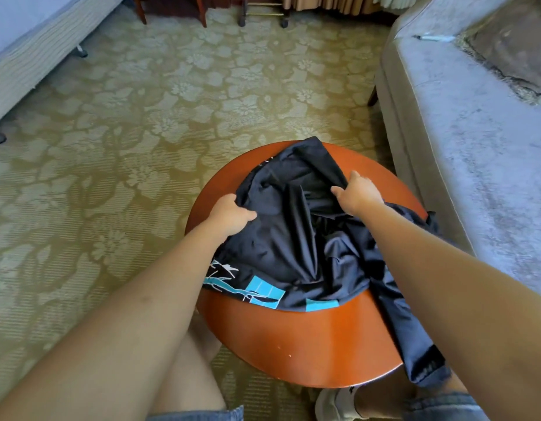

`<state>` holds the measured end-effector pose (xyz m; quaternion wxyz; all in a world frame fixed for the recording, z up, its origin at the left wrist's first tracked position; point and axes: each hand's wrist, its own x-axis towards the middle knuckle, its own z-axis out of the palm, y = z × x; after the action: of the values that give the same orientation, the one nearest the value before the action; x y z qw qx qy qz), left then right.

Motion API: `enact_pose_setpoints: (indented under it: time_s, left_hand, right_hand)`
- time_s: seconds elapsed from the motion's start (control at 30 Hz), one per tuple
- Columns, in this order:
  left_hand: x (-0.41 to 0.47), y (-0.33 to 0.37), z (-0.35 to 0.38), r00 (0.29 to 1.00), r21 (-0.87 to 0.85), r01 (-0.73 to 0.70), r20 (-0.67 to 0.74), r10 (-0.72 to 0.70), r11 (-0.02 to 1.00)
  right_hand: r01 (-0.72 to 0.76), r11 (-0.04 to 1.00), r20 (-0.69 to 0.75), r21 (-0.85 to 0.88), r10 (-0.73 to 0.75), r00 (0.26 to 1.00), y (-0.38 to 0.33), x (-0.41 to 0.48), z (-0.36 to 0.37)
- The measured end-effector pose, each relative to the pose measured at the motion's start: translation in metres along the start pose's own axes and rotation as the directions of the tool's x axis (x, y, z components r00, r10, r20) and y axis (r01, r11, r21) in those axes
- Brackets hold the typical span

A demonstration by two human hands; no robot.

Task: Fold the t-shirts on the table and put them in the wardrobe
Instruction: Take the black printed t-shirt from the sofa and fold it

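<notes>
A rumpled black t-shirt point(296, 238) with a turquoise and white print lies in a heap on a small round reddish-brown table point(296, 344). Part of the cloth hangs over the table's right edge. My left hand point(229, 212) pinches the fabric at the heap's left side. My right hand point(357, 192) grips the cloth near the top right of the heap. How many shirts make up the pile cannot be told. No wardrobe is in view.
A grey sofa point(475, 147) stands close on the right of the table. A bed point(29, 53) fills the far left corner. Patterned yellow-green carpet point(141, 132) spreads ahead. Wooden furniture legs and a wheeled rack point(263, 13) stand at the back.
</notes>
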<state>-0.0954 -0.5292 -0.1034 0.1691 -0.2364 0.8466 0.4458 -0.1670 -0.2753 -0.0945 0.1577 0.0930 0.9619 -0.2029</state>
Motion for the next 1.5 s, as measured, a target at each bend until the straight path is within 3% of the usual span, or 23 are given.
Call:
enact_pose_setpoints:
  time_s: [0.07, 0.13, 0.23, 0.33, 0.43, 0.53, 0.6, 0.67, 0.7, 0.73, 0.77, 0.8, 0.83, 0.87, 0.9, 0.97, 1.03, 1.13, 1.27, 1.37, 1.43, 1.5]
  left_hand:
    - [0.001, 0.003, -0.003, 0.997, -0.284, 0.02, 0.075, 0.002, 0.959]
    - [-0.003, 0.013, -0.006, 0.998, -0.44, 0.018, 0.066, 0.012, 0.898]
    - [-0.007, 0.034, -0.014, 0.997, -0.588, -0.035, -0.073, -0.01, 0.808]
    - [-0.018, 0.066, -0.033, 0.948, -0.638, -0.211, -0.318, -0.005, 0.74]
    - [-0.04, 0.106, -0.069, 0.833, -0.598, -0.422, -0.553, 0.031, 0.681]
    - [-0.07, 0.137, -0.096, 0.712, -0.465, -0.576, -0.69, 0.132, 0.673]
    - [-0.091, 0.143, -0.1, 0.664, -0.352, -0.624, -0.709, 0.237, 0.698]
    - [-0.101, 0.134, -0.091, 0.704, -0.259, -0.622, -0.598, 0.383, 0.739]
    - [-0.103, 0.125, -0.083, 0.768, -0.272, -0.59, -0.48, 0.425, 0.76]
    - [-0.106, 0.112, -0.072, 0.835, -0.299, -0.533, -0.335, 0.436, 0.792]
    - [-0.107, 0.097, -0.061, 0.889, -0.296, -0.458, -0.17, 0.426, 0.838]
    - [-0.107, 0.08, -0.051, 0.923, -0.205, -0.378, -0.003, 0.386, 0.903]
    - [-0.107, 0.063, -0.041, 0.936, -0.054, -0.314, 0.148, 0.318, 0.948]
    - [-0.106, 0.048, -0.034, 0.933, 0.099, -0.268, 0.274, 0.232, 0.958]
    - [-0.105, 0.035, -0.028, 0.92, 0.195, -0.235, 0.361, 0.153, 0.952]
    - [-0.102, 0.023, -0.023, 0.902, 0.216, -0.179, 0.425, 0.073, 0.96]
    - [-0.099, 0.022, -0.024, 0.922, 0.197, -0.156, 0.381, 0.071, 0.968]
    - [-0.094, 0.025, -0.03, 0.94, 0.179, -0.167, 0.327, 0.101, 0.97]
    - [-0.089, 0.023, -0.038, 0.924, 0.118, -0.152, 0.368, 0.099, 0.981]
    - [-0.083, 0.02, -0.041, 0.916, 0.126, -0.136, 0.395, 0.076, 0.983]
    - [-0.075, 0.016, -0.041, 0.943, 0.182, -0.15, 0.32, 0.086, 0.972]
    - [-0.066, 0.014, -0.035, 0.977, 0.273, -0.192, 0.139, 0.159, 0.943]
  right_hand:
    - [0.016, 0.996, -0.004, 0.087, -0.015, 1.0, -0.001, 0.004, 0.001]
    - [0.05, 0.983, -0.079, 0.174, -0.037, 0.996, -0.002, 0.0, -0.003]
    - [0.092, 0.945, -0.176, 0.315, -0.037, 0.984, -0.006, -0.013, -0.015]
    - [0.122, 0.851, -0.223, 0.51, -0.006, 0.975, -0.016, -0.03, -0.038]
    - [0.251, 0.623, -0.334, 0.741, 0.018, 0.942, -0.037, -0.043, -0.073]
    - [0.314, 0.196, -0.316, 0.929, -0.02, 0.948, -0.067, -0.064, -0.107]
    - [0.293, 0.022, -0.289, 0.956, -0.111, 0.951, -0.079, -0.084, -0.118]
    - [0.203, -0.063, -0.211, 0.977, -0.172, 0.962, -0.073, -0.095, -0.116]
    - [0.174, 0.008, -0.168, 0.985, -0.206, 0.964, -0.063, -0.097, -0.108]
    - [0.146, 0.228, -0.09, 0.963, -0.24, 0.967, -0.049, -0.094, -0.095]
    - [0.052, 0.472, 0.039, 0.88, -0.181, 0.983, -0.033, -0.092, -0.082]
    - [-0.001, 0.752, 0.116, 0.659, -0.1, 0.988, -0.01, -0.088, -0.065]
    - [-0.03, 0.913, 0.116, 0.406, -0.02, 0.993, 0.016, -0.088, -0.048]
    - [-0.074, 0.948, 0.122, 0.311, 0.038, 0.992, 0.034, -0.09, -0.038]
    - [-0.084, 0.917, 0.094, 0.389, 0.051, 0.994, 0.049, -0.092, -0.03]
    - [-0.003, 0.957, -0.062, 0.292, 0.022, 0.998, 0.058, -0.1, -0.025]
    - [0.068, 0.947, -0.141, 0.315, -0.024, 0.99, 0.038, -0.104, -0.026]
    - [0.129, 0.928, -0.099, 0.35, -0.101, 0.99, 0.007, -0.098, -0.018]
    - [0.065, 0.96, -0.22, 0.274, -0.004, 0.976, -0.01, -0.08, -0.012]
    - [0.005, 0.936, -0.174, 0.352, 0.06, 0.983, -0.01, -0.07, -0.017]
    - [0.023, 0.894, -0.163, 0.447, 0.056, 0.985, -0.005, -0.067, -0.017]
    - [0.069, 0.801, -0.158, 0.594, 0.032, 0.987, 0.002, -0.07, -0.017]
